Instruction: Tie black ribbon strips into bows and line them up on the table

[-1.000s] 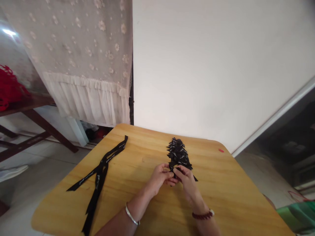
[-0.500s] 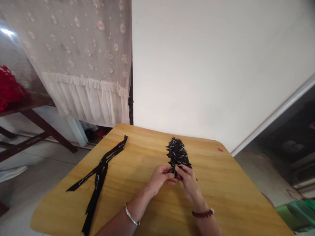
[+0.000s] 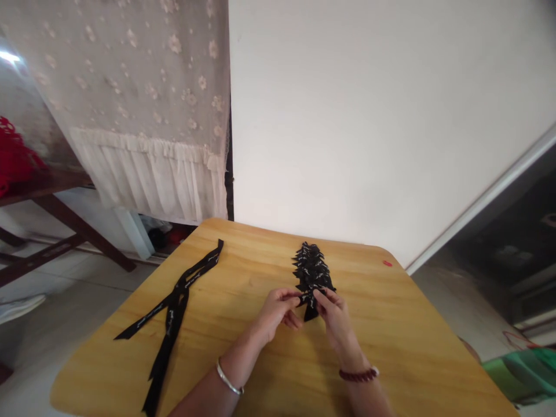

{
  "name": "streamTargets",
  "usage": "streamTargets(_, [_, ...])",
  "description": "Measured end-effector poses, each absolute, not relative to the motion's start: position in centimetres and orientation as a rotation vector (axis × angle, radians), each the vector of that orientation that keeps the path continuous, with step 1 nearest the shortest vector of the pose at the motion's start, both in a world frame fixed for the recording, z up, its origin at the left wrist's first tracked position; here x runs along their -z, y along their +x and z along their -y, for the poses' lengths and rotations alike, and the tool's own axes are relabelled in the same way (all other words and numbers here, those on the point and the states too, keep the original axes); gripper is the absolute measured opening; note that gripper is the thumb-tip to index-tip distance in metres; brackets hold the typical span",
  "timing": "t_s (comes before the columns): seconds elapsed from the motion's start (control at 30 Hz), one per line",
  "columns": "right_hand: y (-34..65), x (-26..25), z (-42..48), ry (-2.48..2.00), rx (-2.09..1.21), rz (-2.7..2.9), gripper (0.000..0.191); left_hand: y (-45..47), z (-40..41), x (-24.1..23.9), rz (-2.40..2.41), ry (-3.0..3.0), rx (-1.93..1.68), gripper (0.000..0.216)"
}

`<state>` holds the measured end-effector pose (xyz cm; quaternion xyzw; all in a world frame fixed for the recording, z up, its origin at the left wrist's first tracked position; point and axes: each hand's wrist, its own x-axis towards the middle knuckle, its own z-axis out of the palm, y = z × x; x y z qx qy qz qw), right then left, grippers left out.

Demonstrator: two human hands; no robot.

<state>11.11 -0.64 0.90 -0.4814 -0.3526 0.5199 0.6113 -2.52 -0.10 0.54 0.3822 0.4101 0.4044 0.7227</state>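
Observation:
Between my hands is a black ribbon bow (image 3: 310, 301) with white lettering, one pointed tail hanging toward me. My left hand (image 3: 280, 311) pinches its left loop between thumb and forefinger, the other fingers curled below. On the opposite side, my right hand (image 3: 333, 310) grips the right part of the bow with thumb and fingers. Just beyond them, a row of similar black bows (image 3: 311, 263) lies on the wooden table (image 3: 243, 260), overlapping one another. Loose black ribbon strips (image 3: 176, 295) with white lettering lie crossed at the table's left.
A small red object (image 3: 387, 263) lies near the table's far right corner. Behind the table stands a white wall (image 3: 347, 116), with a lace curtain (image 3: 152, 104) to its left. A dark wooden stand (image 3: 65, 217) bears red material at far left.
My hands have drawn slightly apart, and the bow between them now shows spread out with its tail visible. The loose strips and the row of bows stay in place.

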Motion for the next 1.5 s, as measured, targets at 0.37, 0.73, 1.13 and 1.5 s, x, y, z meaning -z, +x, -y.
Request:
streamTargets(0.37, [10.3, -1.9, 1.2, -1.206, -1.029, 1.165, 0.024, -2.6, 0.1, -1.4, -0.896, 0.811, -1.071, 0.027])
streamTargets(0.73, [10.0, -1.6, 1.3, -1.204, -1.159, 1.112, 0.039, -2.1, -0.1, -0.5, -0.822, 0.687, -1.095, 0.021])
streamTargets(1.13, [10.2, -0.9, 0.9, -1.267, -0.943, 1.337, 0.029, -2.3, -0.1, -0.5, -0.804, 0.616, -1.077, 0.015])
streamTargets(1.5, [11.0, -1.2, 0.8, -1.302, -0.978, 1.215, 0.037, -2.3, 0.1, -0.5, -0.805, 0.807, -0.972, 0.019])
